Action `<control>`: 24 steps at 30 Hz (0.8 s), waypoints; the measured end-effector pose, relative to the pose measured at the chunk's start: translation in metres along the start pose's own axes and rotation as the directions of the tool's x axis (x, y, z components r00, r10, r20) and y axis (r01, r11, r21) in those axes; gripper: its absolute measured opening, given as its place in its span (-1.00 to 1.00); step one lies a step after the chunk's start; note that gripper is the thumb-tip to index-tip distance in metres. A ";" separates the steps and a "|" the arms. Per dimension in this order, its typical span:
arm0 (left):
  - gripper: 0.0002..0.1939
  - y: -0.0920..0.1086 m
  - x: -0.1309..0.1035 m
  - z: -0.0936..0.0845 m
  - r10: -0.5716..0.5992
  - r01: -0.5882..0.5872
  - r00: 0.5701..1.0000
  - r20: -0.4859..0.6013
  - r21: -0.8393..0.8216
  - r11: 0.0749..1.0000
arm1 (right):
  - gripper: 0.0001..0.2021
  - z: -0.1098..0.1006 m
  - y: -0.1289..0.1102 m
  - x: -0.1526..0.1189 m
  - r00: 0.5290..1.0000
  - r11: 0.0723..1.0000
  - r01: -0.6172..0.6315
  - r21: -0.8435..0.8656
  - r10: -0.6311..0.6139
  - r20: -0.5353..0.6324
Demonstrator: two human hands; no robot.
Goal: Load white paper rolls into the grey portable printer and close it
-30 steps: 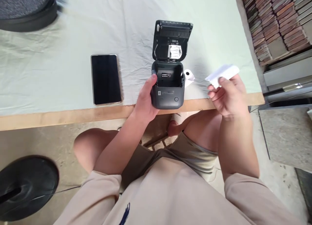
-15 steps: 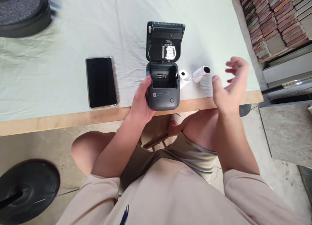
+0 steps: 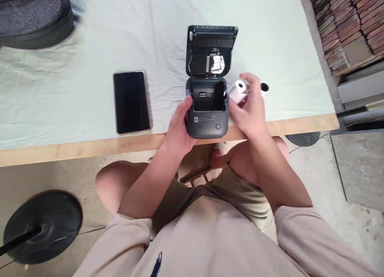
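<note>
A dark grey label printer point(image 3: 207, 124) stands at the table's front edge with its lid point(image 3: 210, 49) raised and its paper compartment showing nothing inside. My left hand point(image 3: 180, 127) grips the printer's left side, thumb near the compartment's rim. My right hand point(image 3: 252, 107) is curled around a white paper roll point(image 3: 238, 92) just right of the printer, thumb and fingers on either side of it. A second roll with a dark core point(image 3: 264, 88) lies behind my right hand, mostly hidden by it.
A phone point(image 3: 132, 103) with a black screen lies left of the printer. At the table's back left is a black case point(image 3: 36, 17) with grey foam. The wooden table edge point(image 3: 75, 149) runs above my knees. Stacked bricks point(image 3: 349, 29) stand beyond the right side.
My right hand has moved left from open air to the nearer white roll, and its fingers have closed in around it. The left hand still holds the printer. The whole view has shifted slightly.
</note>
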State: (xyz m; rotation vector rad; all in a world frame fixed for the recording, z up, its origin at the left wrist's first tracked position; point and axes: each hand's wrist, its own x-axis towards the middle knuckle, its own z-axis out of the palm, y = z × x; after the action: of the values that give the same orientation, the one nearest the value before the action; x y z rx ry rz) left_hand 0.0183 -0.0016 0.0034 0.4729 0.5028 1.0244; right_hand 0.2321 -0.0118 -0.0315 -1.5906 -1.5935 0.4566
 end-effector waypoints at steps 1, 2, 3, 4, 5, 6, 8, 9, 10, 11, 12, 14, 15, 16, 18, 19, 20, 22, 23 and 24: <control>-0.68 0.000 0.001 0.000 0.004 -0.004 1.000 0.002 -0.001 1.000 | -0.38 -0.002 0.004 -0.002 0.999 0.993 -0.038 0.108 0.042 -0.034; -0.67 -0.001 0.001 0.000 0.003 -0.003 1.000 0.001 0.003 1.000 | -0.39 -0.005 0.006 -0.004 0.994 0.973 -0.088 0.214 0.101 -0.049; -0.66 -0.001 0.001 0.000 0.004 -0.004 1.000 -0.004 0.009 1.000 | -0.43 -0.008 0.007 -0.005 0.987 0.942 -0.139 0.305 0.159 -0.041; -0.65 -0.001 0.002 0.000 -0.002 0.002 1.000 -0.007 0.017 1.000 | -0.50 -0.011 0.005 -0.006 0.980 0.908 -0.183 0.378 0.201 -0.006; -0.64 0.000 0.002 0.000 -0.007 0.007 1.000 -0.009 0.025 1.000 | -0.57 -0.015 0.000 -0.007 0.973 0.875 -0.219 0.431 0.231 0.025; -0.64 0.000 0.002 -0.001 -0.011 0.011 1.000 -0.008 0.034 0.999 | -0.62 -0.020 -0.008 -0.007 0.968 0.856 -0.237 0.460 0.247 0.039; -0.63 -0.001 0.002 -0.001 -0.005 0.005 1.000 -0.005 0.056 0.998 | -0.64 -0.028 -0.032 -0.008 0.978 0.879 -0.168 0.447 0.205 -0.035; -0.62 -0.001 0.002 -0.002 -0.002 0.003 1.000 -0.001 0.071 0.997 | -0.60 -0.032 -0.047 -0.008 0.986 0.911 -0.099 0.401 0.146 -0.087; -0.62 -0.002 0.002 -0.002 0.000 0.000 1.000 -0.001 0.088 0.996 | -0.59 -0.035 -0.064 -0.008 0.987 0.953 0.009 0.303 0.039 -0.153; -0.63 -0.003 0.002 -0.003 0.003 -0.003 1.000 0.001 0.102 0.995 | -0.56 -0.037 -0.080 -0.009 0.988 0.980 0.094 0.173 -0.071 -0.135; -0.63 -0.004 0.002 -0.003 0.007 -0.007 1.000 0.001 0.111 0.994 | -0.53 -0.038 -0.094 -0.008 0.985 0.986 0.157 0.048 -0.153 -0.082; -0.68 -0.006 0.001 -0.002 0.025 -0.025 1.000 0.000 0.108 0.994 | -0.47 -0.039 -0.114 -0.004 0.972 0.957 0.231 -0.173 -0.222 0.072; -0.72 -0.007 0.001 -0.002 0.036 -0.035 0.999 -0.007 0.099 0.994 | -0.43 -0.039 -0.119 -0.001 0.963 0.930 0.261 -0.260 -0.231 0.140; -0.75 -0.007 0.000 0.000 0.042 -0.040 0.999 -0.020 0.091 0.995 | -0.40 -0.038 -0.121 0.003 0.953 0.900 0.285 -0.331 -0.230 0.195; -0.78 -0.006 -0.002 0.003 0.040 -0.036 0.998 -0.043 0.088 0.995 | -0.43 -0.037 -0.118 0.012 0.934 0.838 0.333 -0.432 -0.232 0.271; -0.78 -0.005 -0.004 0.005 0.033 -0.029 0.998 -0.048 0.093 0.995 | -0.49 -0.037 -0.115 0.016 0.924 0.805 0.358 -0.473 -0.234 0.303; -0.77 -0.003 -0.005 0.006 0.023 -0.018 0.999 -0.048 0.101 0.995 | -0.57 -0.038 -0.112 0.019 0.913 0.769 0.386 -0.509 -0.238 0.332; -0.76 -0.001 -0.008 0.009 0.007 -0.002 0.999 -0.040 0.106 0.994 | -0.67 -0.039 -0.109 0.023 0.886 0.702 0.447 -0.554 -0.265 0.380; -0.76 0.000 -0.008 0.009 -0.001 0.005 0.999 -0.036 0.100 0.995 | -0.70 -0.040 -0.109 0.023 0.875 0.676 0.475 -0.563 -0.294 0.385; -0.75 0.000 -0.008 0.009 -0.007 0.010 0.999 -0.033 0.089 0.996 | -0.72 -0.040 -0.109 0.022 0.866 0.658 0.497 -0.566 -0.333 0.373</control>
State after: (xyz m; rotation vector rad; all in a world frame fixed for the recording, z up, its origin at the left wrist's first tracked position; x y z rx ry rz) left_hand 0.0202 -0.0099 0.0115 0.5338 0.5808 1.0055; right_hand 0.1943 -0.0178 0.0804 -1.5897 -2.4198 -0.2129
